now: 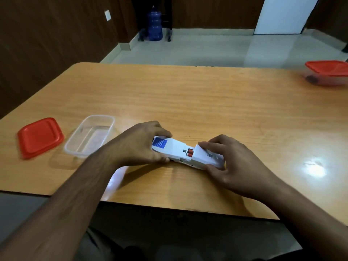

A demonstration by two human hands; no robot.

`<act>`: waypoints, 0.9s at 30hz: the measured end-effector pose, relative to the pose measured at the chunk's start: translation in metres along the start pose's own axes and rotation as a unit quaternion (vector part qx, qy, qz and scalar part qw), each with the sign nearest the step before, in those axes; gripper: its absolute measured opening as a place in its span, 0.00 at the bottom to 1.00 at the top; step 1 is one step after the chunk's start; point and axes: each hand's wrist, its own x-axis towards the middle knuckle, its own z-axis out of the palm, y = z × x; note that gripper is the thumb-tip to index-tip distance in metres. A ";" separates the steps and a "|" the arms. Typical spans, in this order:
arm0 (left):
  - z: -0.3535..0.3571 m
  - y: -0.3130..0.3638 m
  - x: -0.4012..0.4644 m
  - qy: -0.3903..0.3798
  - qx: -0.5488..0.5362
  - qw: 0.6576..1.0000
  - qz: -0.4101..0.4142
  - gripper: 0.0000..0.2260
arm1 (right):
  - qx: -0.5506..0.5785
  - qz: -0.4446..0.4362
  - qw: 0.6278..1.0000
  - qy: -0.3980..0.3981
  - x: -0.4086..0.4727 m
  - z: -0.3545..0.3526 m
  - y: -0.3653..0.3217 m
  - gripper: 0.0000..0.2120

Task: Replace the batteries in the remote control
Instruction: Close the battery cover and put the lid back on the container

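Observation:
A white remote control (174, 148) lies face down on the wooden table (207, 102), a blue label at its left end. My left hand (139, 146) grips that left end. My right hand (231, 162) holds the right end, fingers on the white battery cover (204, 154), which sits partly slid over the compartment. In the gap between cover and body, two red batteries (189, 153) show side by side.
An open clear plastic container (90, 135) stands left of my hands, its red lid (40, 137) lying further left. A second clear container with a red lid (327, 72) sits at the table's far right edge. A blue water jug (154, 24) stands on the floor beyond.

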 end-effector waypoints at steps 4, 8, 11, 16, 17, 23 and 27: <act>0.001 -0.002 -0.002 -0.008 0.002 1.000 -0.004 0.29 | -0.019 -0.021 1.000 -0.009 0.005 0.004 -0.003 0.24; 0.005 -0.003 -0.002 0.000 0.008 1.000 -0.002 0.28 | -0.057 -0.041 0.997 -0.013 0.009 0.008 -0.005 0.24; 0.007 -0.004 -0.003 0.003 0.018 1.000 -0.004 0.29 | -0.100 -0.059 0.993 -0.015 0.012 0.013 -0.007 0.25; 0.007 -0.006 -0.003 -0.012 0.018 1.000 -0.011 0.32 | -0.134 -0.071 0.988 -0.020 0.015 0.016 -0.010 0.26; 0.007 -0.005 -0.003 -0.013 0.016 1.000 -0.012 0.32 | -0.131 -0.070 0.989 -0.021 0.015 0.016 -0.010 0.26; 0.008 -0.001 -0.002 0.011 -0.021 0.999 -0.022 0.29 | -0.138 -0.074 0.987 -0.025 0.014 0.016 -0.009 0.26; 0.011 -0.003 -0.002 0.024 -0.039 0.999 -0.024 0.29 | -0.109 -0.059 0.992 -0.007 0.010 0.016 -0.008 0.26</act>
